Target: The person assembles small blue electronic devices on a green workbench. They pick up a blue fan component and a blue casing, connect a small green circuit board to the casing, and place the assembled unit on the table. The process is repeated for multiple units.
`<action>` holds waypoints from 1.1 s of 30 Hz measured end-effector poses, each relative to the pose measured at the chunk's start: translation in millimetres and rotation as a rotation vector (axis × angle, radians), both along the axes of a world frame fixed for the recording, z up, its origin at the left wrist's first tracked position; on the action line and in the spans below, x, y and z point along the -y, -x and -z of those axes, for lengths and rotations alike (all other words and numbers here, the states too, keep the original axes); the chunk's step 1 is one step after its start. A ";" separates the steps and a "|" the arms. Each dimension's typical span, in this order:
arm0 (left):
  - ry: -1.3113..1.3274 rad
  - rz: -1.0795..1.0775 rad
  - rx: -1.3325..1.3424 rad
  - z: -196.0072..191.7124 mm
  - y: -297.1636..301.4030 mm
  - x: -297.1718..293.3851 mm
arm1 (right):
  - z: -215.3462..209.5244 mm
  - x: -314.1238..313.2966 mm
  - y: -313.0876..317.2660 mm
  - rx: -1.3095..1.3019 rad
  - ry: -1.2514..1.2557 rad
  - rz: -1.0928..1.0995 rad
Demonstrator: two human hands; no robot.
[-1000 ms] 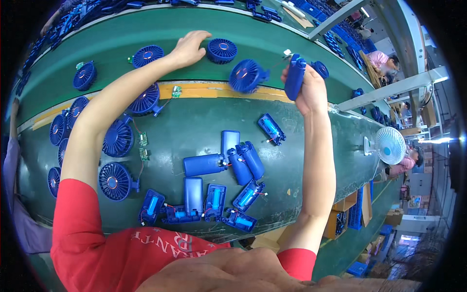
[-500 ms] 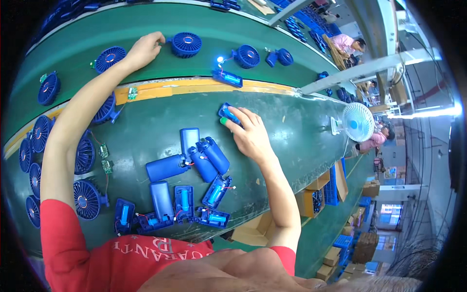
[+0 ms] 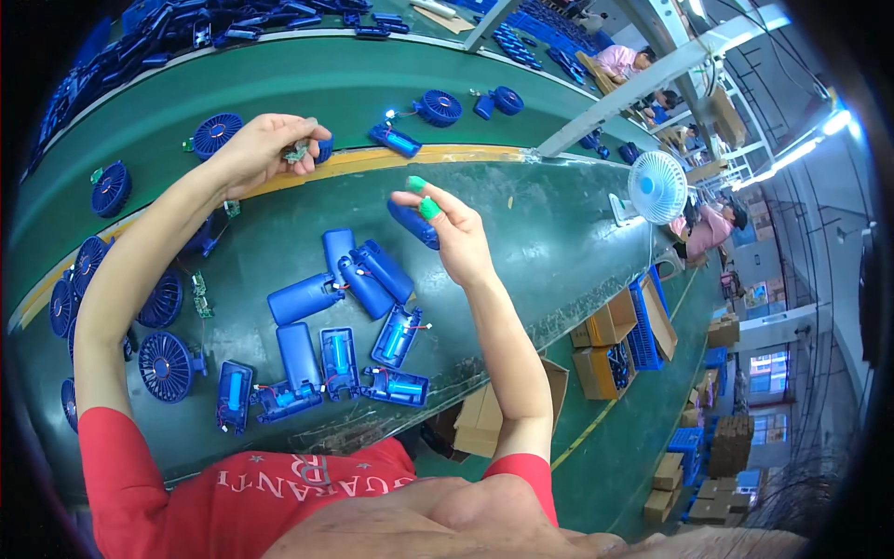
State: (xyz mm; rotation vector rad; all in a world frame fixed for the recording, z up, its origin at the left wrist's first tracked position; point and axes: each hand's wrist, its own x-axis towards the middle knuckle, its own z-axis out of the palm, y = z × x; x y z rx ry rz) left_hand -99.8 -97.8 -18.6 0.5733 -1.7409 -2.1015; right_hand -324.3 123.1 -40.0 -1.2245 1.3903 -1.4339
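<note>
My left hand [image 3: 270,149] is above the yellow strip at the belt's edge, its fingers closed on a small green circuit board [image 3: 296,152]. A blue fan head [image 3: 325,147] shows just beyond those fingertips, mostly hidden by them. Over the green table, my right hand [image 3: 456,238] grips a blue handle shell [image 3: 412,224] by its side. Green covers sit on two of its fingertips. Between my arms lie several blue handle shells [image 3: 305,298], some face down, others showing a light-blue battery cell [image 3: 341,352] with thin wires.
Several fan heads [image 3: 168,366] with boards lie at the left. On the belt [image 3: 279,84] are more fan heads [image 3: 440,108], one wired to a handle [image 3: 396,140] beside a glowing light. A white desk fan [image 3: 656,186] stands right, past a metal post [image 3: 596,112]. Cardboard boxes [image 3: 605,321] stand below.
My left hand has drawn back from the belt, bringing a board and fan head nearer. My right hand has lifted the handle shell off the table and tilted it. The head view has shifted.
</note>
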 end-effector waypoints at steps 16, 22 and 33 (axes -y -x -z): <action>0.500 0.133 0.132 -43.4 -25.4 -66.1 | -28.3 -30.6 -30.6 -0.051 -0.079 -0.027; 0.311 0.052 0.004 -45.0 -27.1 -88.9 | -32.3 -32.1 -43.8 0.003 -0.091 -0.052; 0.094 0.170 -0.158 -21.0 -21.8 -100.6 | -21.2 -21.1 -57.0 -0.060 -0.040 -0.016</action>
